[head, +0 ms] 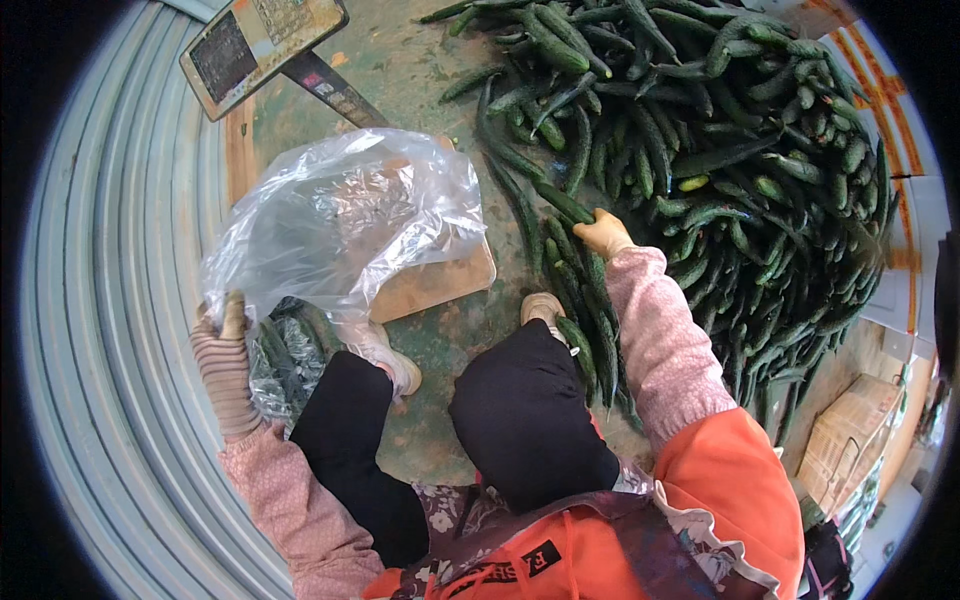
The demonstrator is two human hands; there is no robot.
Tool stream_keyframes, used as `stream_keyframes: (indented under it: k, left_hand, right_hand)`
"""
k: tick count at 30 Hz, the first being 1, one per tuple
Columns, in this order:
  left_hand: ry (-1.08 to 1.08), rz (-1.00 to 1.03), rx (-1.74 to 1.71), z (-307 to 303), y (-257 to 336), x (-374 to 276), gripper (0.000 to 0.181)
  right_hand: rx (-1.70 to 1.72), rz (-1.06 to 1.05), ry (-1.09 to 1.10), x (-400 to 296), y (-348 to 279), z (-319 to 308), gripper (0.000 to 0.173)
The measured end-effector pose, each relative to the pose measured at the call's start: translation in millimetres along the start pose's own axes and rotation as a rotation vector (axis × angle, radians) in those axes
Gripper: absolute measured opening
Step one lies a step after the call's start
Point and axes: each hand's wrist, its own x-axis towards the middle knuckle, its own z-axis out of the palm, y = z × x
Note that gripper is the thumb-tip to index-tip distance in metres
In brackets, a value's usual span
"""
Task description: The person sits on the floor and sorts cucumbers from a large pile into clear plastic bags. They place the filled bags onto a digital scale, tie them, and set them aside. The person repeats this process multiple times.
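Note:
My gloved left hand (225, 352) grips the edge of a large clear plastic bag (300, 225), which lies puffed up over the brown platform of a weighing scale (439, 285). In my gloved right hand (604, 232) is a dark green cucumber (562, 202), held by its near end above a row of long cucumbers (577, 292) on the floor. A big heap of cucumbers (720, 150) fills the area beyond and to the right of that hand. Beside my left leg sits a clear bag with cucumbers inside (289, 360), partly hidden by the leg and the large bag.
The scale's display head (262, 49) stands on a post at the upper left. A corrugated metal wall (127, 300) runs along the left. White boxes with orange tape (911, 225) border the heap on the right, and a cardboard box (847, 442) lies at lower right.

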Motion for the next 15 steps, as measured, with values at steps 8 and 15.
stream_keyframes:
  k: [8, 15]
  left_hand:
    - [0.166, 0.114, 0.151, -4.5, -6.4, -1.7, 0.039]
    - [0.154, 0.179, 0.337, 2.9, -7.7, -18.1, 0.042]
  right_hand:
    - [-0.164, -0.171, 0.242, 18.9, -56.7, 93.9, 0.044]
    - [-0.213, -0.09, 0.049, 33.6, -57.3, 96.2, 0.051]
